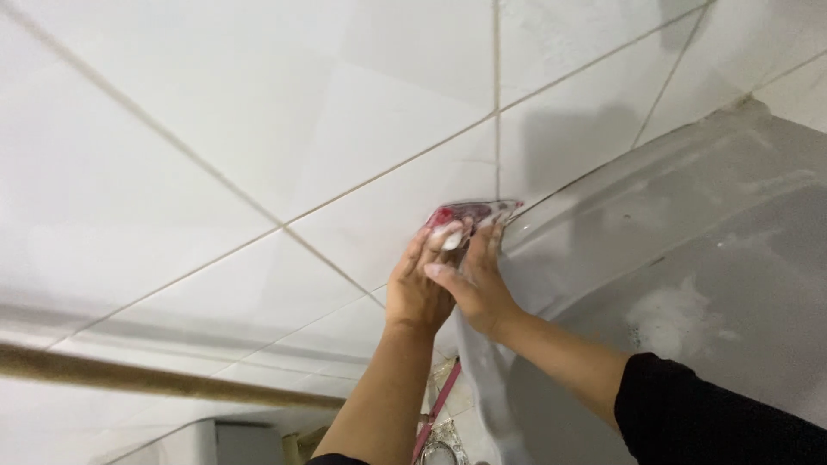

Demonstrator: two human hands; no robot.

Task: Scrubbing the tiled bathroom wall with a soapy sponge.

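Observation:
Both my hands press a small clear and red scraper-like tool (476, 212) against the white tiled wall (258, 129), right at the rim of a grey tub-like basin (689, 215). My left hand (419, 280) has its fingers stretched up onto the tool's red end. My right hand (474, 275) lies beside it, fingers laid on the tool's clear part near the basin's edge. White foam or paste sits on one fingertip. My right arm wears a black sleeve (715, 413).
White soapy smears (680, 323) mark the basin's inner surface. A brownish pipe or rod (155, 379) runs along the lower left. A pink-red stick (438, 409) and a metal object (444, 452) show below my wrists.

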